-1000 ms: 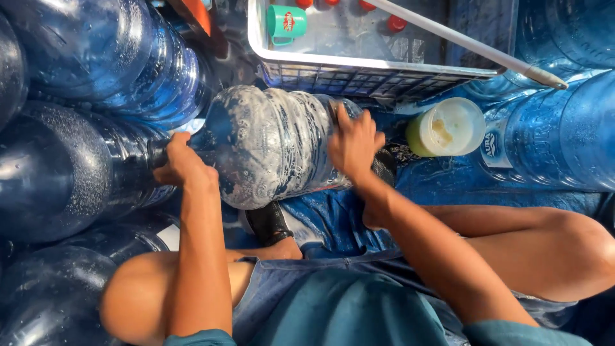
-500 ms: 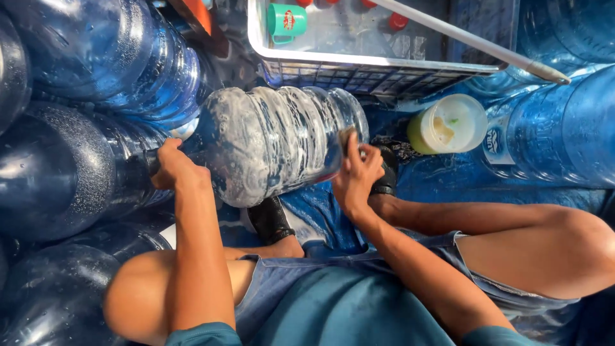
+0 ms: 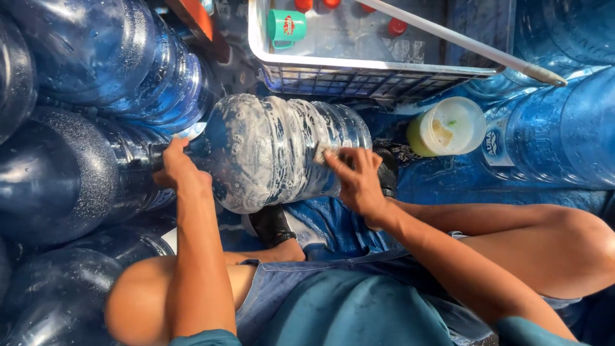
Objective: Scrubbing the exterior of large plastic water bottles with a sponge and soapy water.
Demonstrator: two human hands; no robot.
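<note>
A large blue water jug (image 3: 275, 150), streaked with white soap foam, lies on its side across my lap area. My left hand (image 3: 176, 168) grips its neck at the left end. My right hand (image 3: 355, 179) presses a small scrubbing pad (image 3: 319, 154) against the jug's side near its base. My bare knees and blue shorts fill the lower part of the view.
Several more blue water jugs (image 3: 77, 96) are stacked at the left and another pile (image 3: 564, 128) at the right. A white plastic crate (image 3: 384, 74) holding a green cup (image 3: 286, 27) and red caps sits ahead. A small tub (image 3: 448, 127) of soapy liquid stands beside it.
My right hand slid from the jug's upper side down to its lower side near the base. My left hand shifted along the neck while the jug turned a little.
</note>
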